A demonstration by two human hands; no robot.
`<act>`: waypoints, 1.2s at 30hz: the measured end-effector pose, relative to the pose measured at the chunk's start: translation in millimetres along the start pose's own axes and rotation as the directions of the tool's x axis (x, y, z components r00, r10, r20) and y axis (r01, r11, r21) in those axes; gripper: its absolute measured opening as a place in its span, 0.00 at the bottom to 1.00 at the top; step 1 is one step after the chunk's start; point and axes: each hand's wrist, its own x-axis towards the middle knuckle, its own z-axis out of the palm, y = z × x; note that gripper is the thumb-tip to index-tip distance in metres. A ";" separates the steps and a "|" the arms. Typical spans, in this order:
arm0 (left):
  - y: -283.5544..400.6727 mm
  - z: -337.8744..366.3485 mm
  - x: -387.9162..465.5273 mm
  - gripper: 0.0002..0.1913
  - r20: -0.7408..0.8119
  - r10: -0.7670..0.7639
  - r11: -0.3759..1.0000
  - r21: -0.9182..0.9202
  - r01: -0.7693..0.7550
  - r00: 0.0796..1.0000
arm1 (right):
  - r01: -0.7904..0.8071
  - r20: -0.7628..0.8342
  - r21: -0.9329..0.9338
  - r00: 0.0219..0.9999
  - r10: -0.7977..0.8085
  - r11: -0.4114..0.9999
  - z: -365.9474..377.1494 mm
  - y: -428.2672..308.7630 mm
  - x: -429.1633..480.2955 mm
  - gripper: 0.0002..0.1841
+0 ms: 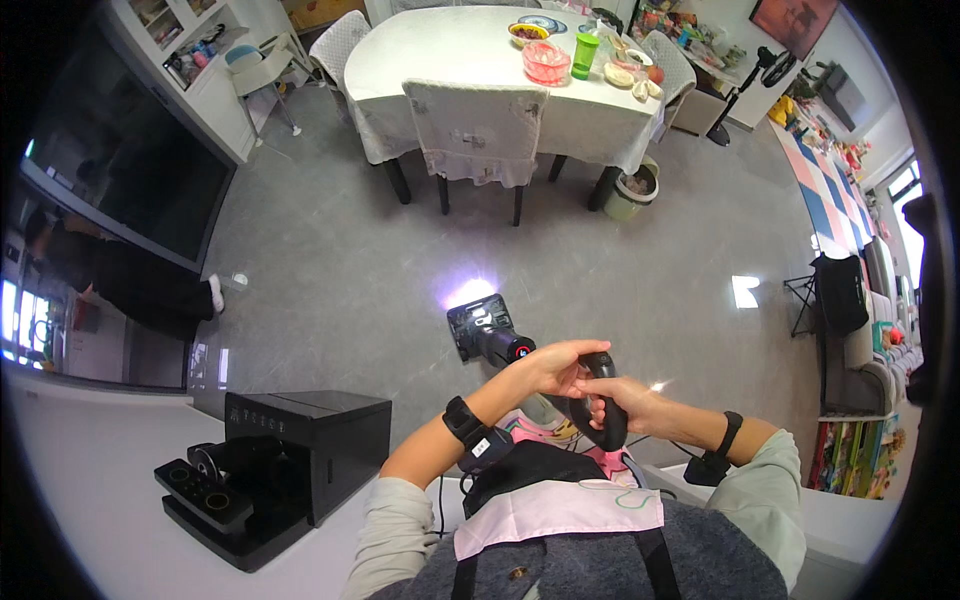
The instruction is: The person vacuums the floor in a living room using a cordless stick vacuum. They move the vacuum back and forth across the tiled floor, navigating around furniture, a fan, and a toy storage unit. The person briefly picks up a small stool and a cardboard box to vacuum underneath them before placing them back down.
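Observation:
Before me, a black floor washer or vacuum with a lit round display stands tilted, its floor head (481,324) flat on the grey tiles and a bright light shining ahead of it. Its black loop handle (613,420) reaches back to my body. My left hand (561,367) touches the upper end of the handle, fingers bent near it; whether it grips is hard to tell. My right hand (616,401) is closed around the loop of the handle. Both wrists carry black straps with small devices.
Ahead stand a cloth-covered dining table (450,52), a covered chair (476,127) and a waste bin (632,196). A black machine (349,450) sits on a white counter at left. Another person (142,277) is by the glass door. A folding stool (838,292) is at right.

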 end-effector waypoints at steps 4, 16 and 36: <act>-4.3 4.5 -12.9 0.18 -0.016 0.030 0.988 0.152 -0.027 0.999 | 0.048 -0.043 0.195 0.998 -0.040 0.980 20.3 16.7 3.6 0.07; -12.1 2.7 -12.7 0.27 -0.195 -0.006 0.747 0.651 0.133 0.981 | 0.191 -0.163 0.421 0.978 -0.133 0.887 30.0 59.7 70.8 0.05; 97.4 27.4 59.5 0.08 -0.343 0.119 0.909 0.416 0.037 0.932 | 0.265 0.002 0.046 0.964 -0.265 0.963 -34.7 -71.2 100.9 0.21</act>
